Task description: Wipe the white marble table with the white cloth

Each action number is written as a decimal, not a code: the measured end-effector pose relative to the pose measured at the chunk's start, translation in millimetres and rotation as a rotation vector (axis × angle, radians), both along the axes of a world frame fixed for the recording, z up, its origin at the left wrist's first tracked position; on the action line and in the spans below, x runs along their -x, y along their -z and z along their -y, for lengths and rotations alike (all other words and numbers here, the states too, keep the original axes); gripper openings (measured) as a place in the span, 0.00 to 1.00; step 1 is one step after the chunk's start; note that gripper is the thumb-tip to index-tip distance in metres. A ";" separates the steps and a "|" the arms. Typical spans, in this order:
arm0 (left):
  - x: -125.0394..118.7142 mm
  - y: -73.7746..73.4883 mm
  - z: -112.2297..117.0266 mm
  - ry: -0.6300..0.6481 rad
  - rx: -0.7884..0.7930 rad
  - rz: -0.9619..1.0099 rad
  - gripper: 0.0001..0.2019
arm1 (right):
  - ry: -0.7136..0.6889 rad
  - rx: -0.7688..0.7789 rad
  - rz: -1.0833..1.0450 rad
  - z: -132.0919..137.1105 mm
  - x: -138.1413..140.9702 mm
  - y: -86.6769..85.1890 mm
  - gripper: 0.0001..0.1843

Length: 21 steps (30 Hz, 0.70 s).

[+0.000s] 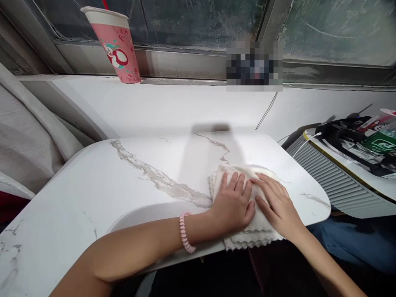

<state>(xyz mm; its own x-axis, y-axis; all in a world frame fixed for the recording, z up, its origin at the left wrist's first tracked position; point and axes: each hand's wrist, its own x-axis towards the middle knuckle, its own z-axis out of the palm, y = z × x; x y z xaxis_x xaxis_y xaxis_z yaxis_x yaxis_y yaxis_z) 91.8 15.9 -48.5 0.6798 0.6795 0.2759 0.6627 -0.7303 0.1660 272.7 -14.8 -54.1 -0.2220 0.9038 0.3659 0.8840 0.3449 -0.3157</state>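
Note:
A folded white cloth (252, 237) with scalloped edges lies at the front right of the white marbled table (102, 181), its near edge hanging a little over the rim. My left hand (233, 202) rests on the cloth with the fingers stretched forward; a pink coiled band (185, 232) circles that wrist. Beside it, my right hand (280, 206) lies on the cloth's right part, fingers spread and angled toward the left hand. Neither hand grips the cloth; both press on it from above. The part of the cloth under the palms is hidden.
On the window ledge stands a pink paper cup (116, 49) with a red straw. A blurred-out patch (254, 66) covers something on the ledge. To the right is a ribbed white cabinet (334, 175) bearing a green-labelled bottle (380, 142) and clutter. A curtain (27, 115) hangs at left.

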 end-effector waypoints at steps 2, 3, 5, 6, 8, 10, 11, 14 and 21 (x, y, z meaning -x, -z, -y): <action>6.1 0.8 -2.1 -0.005 0.000 0.004 0.28 | -0.009 0.013 0.021 -4.0 6.3 -0.7 0.21; 8.0 1.1 -4.4 -0.013 0.003 0.004 0.27 | -0.019 0.014 0.031 -7.9 8.5 -0.8 0.21; 10.6 0.8 -12.3 -0.040 0.019 -0.002 0.28 | -0.048 0.010 0.050 -19.9 11.6 -0.3 0.21; 11.9 0.3 -18.3 -0.056 0.031 -0.008 0.28 | -0.061 0.003 0.058 -28.1 13.0 0.4 0.22; 15.6 -1.2 -34.4 -0.082 0.055 -0.016 0.27 | -0.077 -0.015 0.069 -48.5 17.0 2.1 0.22; 21.6 -2.7 -55.4 -0.096 0.069 -0.013 0.26 | -0.075 -0.029 0.076 -73.5 23.3 4.1 0.22; 25.4 -3.2 -67.5 -0.105 0.070 -0.007 0.26 | -0.073 -0.033 0.076 -87.4 27.4 5.1 0.22; 39.4 -3.1 -106.3 -0.159 0.067 0.015 0.24 | -0.090 -0.029 0.055 -131.7 43.1 6.9 0.22; 76.2 -1.1 -177.0 -0.228 0.032 0.089 0.21 | -0.083 0.032 -0.033 -208.3 86.7 2.1 0.22</action>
<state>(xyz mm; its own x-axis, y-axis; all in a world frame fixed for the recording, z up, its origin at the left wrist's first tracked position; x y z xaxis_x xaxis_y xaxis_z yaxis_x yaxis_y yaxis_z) 15.6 192.9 -47.4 0.4816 0.8221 0.3036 0.7916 -0.5567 0.2520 186.0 193.5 -56.2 -0.2847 0.8941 0.3458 0.8419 0.4058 -0.3558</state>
